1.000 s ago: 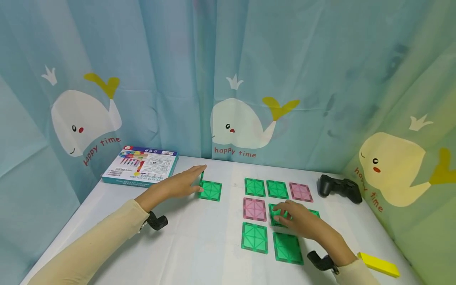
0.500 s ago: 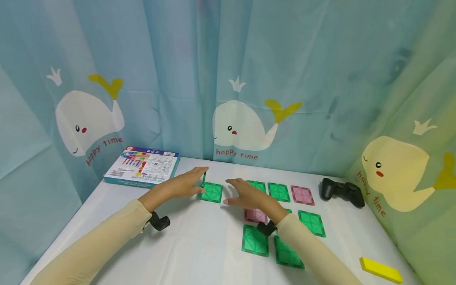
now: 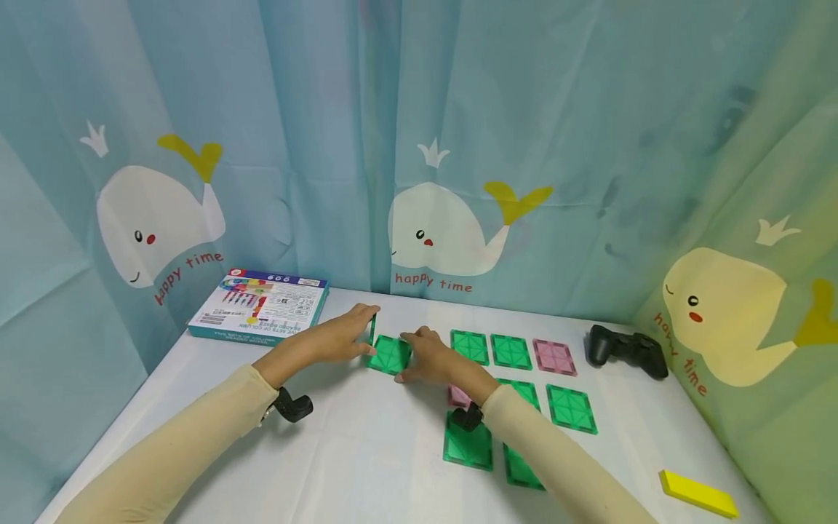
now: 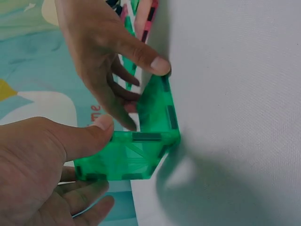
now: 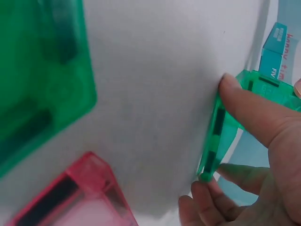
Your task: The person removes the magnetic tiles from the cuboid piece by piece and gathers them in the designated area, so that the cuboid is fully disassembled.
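My left hand [image 3: 337, 338] pinches an upright green magnetic tile [image 4: 127, 157] between thumb and fingers. Against its base sits a second green magnetic tile [image 3: 389, 355], whose far side is gripped by my right hand [image 3: 431, 356]. The right thumb lies at one corner and the fingers at another, as the right wrist view shows. In the left wrist view the two tiles meet along an edge at roughly a right angle. In the head view the upright tile appears only as a thin green strip beside the left fingers.
To the right lie rows of green tiles [image 3: 571, 409] and pink tiles [image 3: 554, 357], partly covered by my right forearm. A flat box [image 3: 262, 306] stands at the back left. A black game controller [image 3: 626, 351] and a yellow block [image 3: 697, 494] are on the right.
My right hand has moved left from over the tile rows and now grips the flat green tile, which has turned slightly. My left hand keeps its hold on the upright tile.
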`<state>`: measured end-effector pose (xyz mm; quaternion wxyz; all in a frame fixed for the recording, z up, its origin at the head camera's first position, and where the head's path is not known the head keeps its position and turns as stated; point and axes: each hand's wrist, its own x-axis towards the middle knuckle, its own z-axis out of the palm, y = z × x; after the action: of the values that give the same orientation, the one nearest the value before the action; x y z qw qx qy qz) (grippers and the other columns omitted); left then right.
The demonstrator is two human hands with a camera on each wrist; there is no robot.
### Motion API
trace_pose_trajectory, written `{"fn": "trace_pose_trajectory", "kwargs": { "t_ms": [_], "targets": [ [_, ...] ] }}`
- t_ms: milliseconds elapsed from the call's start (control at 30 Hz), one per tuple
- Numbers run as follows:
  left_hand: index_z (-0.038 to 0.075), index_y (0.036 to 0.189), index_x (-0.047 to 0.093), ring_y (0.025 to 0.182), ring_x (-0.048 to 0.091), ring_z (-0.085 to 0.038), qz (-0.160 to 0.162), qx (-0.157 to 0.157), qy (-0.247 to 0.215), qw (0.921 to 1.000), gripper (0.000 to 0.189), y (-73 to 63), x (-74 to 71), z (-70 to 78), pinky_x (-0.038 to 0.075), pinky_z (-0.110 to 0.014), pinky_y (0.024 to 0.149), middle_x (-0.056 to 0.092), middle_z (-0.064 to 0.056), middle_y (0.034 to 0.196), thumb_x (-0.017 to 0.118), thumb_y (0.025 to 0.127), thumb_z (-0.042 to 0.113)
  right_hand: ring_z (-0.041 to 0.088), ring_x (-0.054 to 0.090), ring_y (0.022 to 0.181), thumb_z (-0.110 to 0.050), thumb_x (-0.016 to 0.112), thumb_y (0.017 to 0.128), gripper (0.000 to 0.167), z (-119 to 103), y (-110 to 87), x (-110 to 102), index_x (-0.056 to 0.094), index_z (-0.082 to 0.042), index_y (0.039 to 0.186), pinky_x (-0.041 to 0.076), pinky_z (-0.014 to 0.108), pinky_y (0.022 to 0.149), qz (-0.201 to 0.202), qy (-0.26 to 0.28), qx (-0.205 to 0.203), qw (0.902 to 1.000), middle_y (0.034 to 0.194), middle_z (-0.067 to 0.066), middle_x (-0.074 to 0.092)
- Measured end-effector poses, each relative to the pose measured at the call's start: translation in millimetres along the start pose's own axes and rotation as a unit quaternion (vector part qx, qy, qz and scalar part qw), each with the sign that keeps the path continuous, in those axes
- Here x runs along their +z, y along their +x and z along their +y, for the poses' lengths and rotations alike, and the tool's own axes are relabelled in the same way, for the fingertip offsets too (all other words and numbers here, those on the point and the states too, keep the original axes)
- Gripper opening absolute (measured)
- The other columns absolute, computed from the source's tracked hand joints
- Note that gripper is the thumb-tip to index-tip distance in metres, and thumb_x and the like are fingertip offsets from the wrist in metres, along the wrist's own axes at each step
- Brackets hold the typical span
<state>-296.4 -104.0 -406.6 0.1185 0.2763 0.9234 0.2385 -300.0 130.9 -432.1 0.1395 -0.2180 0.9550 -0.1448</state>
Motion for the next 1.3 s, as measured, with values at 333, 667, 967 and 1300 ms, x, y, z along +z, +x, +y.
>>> {"fn": "trace_pose_trajectory", "kwargs": {
  "t_ms": [333, 667, 967, 1300],
  "targets": [
    [-0.002, 0.167, 0.015, 0.152, 0.039, -0.039, 0.006, 0.003, -0.013, 0.9999, 0.083, -3.0, 5.2, -6.7, 0.036, -0.054, 0.123, 0.024, -0.026, 0.168, 0.065, 0.107, 0.026, 0.029, 0.056, 0.110, -0.023, 0.088, 0.090, 0.055, 11, 0.9, 1, 0.063, -0.005, 0.135, 0.055, 0.046, 0.093, 0.044, 0.082, -0.040, 0.9948, 0.120, 0.023, 0.057],
    [-0.001, 0.168, 0.012, 0.154, 0.034, -0.041, -0.001, 0.005, -0.019, 0.9998, 0.084, -4.3, 5.6, -8.6, 0.034, -0.057, 0.123, 0.018, -0.026, 0.172, 0.063, 0.108, 0.028, 0.017, 0.060, 0.088, -0.010, 0.078, 0.097, 0.052, 19, -0.1, 5, 0.060, -0.010, 0.145, 0.054, 0.034, 0.082, 0.069, 0.123, -0.139, 0.9802, 0.115, 0.017, 0.056],
    [0.000, 0.168, 0.012, 0.155, 0.033, -0.042, 0.000, 0.004, -0.025, 0.9997, 0.083, -4.4, 4.6, -10.5, 0.033, -0.058, 0.123, 0.017, -0.025, 0.172, 0.063, 0.109, 0.029, 0.013, 0.059, 0.082, -0.009, 0.070, 0.103, 0.047, 17, -6.4, 4, 0.062, -0.012, 0.148, 0.053, 0.027, 0.076, 0.117, 0.133, -0.203, 0.9630, 0.103, 0.008, 0.059],
    [0.002, 0.168, 0.010, 0.157, 0.029, -0.041, 0.000, -0.001, -0.032, 0.9995, 0.083, -3.7, 5.8, -11.1, 0.030, -0.058, 0.125, 0.016, -0.024, 0.173, 0.062, 0.109, 0.027, 0.022, 0.064, 0.074, -0.008, 0.069, 0.103, 0.044, 31, -29.6, -21, 0.062, -0.011, 0.146, 0.053, 0.026, 0.067, 0.163, 0.214, -0.196, 0.9430, 0.119, 0.013, 0.067]
  ]
}}
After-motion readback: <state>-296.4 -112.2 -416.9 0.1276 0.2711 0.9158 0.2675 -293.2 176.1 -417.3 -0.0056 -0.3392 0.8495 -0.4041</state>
